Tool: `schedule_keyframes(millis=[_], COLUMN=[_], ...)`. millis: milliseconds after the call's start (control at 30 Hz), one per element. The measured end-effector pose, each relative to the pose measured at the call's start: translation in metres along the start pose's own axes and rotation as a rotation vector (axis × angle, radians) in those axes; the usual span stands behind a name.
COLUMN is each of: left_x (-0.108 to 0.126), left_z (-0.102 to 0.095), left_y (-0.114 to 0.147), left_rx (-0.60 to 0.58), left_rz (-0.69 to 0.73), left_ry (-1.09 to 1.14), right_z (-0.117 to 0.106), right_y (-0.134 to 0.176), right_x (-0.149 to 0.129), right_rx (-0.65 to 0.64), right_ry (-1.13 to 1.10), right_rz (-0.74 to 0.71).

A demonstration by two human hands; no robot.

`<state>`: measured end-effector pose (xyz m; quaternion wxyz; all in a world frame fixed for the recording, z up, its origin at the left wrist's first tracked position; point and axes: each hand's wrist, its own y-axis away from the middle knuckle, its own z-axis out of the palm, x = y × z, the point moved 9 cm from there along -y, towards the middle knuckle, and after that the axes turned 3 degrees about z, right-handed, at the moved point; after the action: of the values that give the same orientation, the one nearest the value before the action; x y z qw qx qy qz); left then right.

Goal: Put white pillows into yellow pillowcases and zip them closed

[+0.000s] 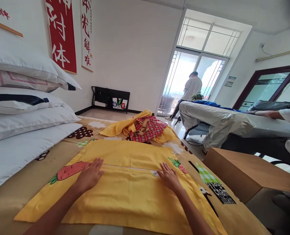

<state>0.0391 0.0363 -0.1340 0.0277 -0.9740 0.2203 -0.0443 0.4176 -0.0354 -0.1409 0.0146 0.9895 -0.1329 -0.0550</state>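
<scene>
A yellow pillowcase printed with carrots lies spread flat on a tan patterned bed sheet. A straight pale seam or opening runs across its middle. My left hand rests flat on the cloth near the larger carrot, fingers stretched out. On the other side, my right hand lies flat beside the smaller carrot, its fingers also extended. Neither hand grips anything. Just beyond the pillowcase is a crumpled heap of yellow cloth and red checked cloth.
White pillows are stacked at the left. A cardboard box stands right of the bed. Behind it is a plastic-covered table with another person's arm over it. A person stands by the glass door. A black rack stands along the wall.
</scene>
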Motion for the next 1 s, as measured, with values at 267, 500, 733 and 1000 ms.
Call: schedule_keyframes(millis=[267,500,733,1000], left_x=[0.060,-0.166,0.038,0.094], left_z=[0.018,0.044,0.041,0.065], left_y=[-0.133,-0.173,-0.219,-0.237], left_rx=[-0.086,-0.012,-0.129,-0.059], left_rz=[0.233,-0.194,0.271,0.291], left_ry=[0.142,-0.122,-0.004,0.202], right_z=[0.020,0.019,0.006,0.009], right_y=[-0.098,-0.160,-0.176,-0.253], right_x=[-0.098,0.094,-0.077,-0.134], right_rx=[-0.084,-0.012,0.078,0.120], right_ry=[-0.078,0.019,-0.073,-0.134], right_rz=[-0.256,0.112,-0.327,-0.324])
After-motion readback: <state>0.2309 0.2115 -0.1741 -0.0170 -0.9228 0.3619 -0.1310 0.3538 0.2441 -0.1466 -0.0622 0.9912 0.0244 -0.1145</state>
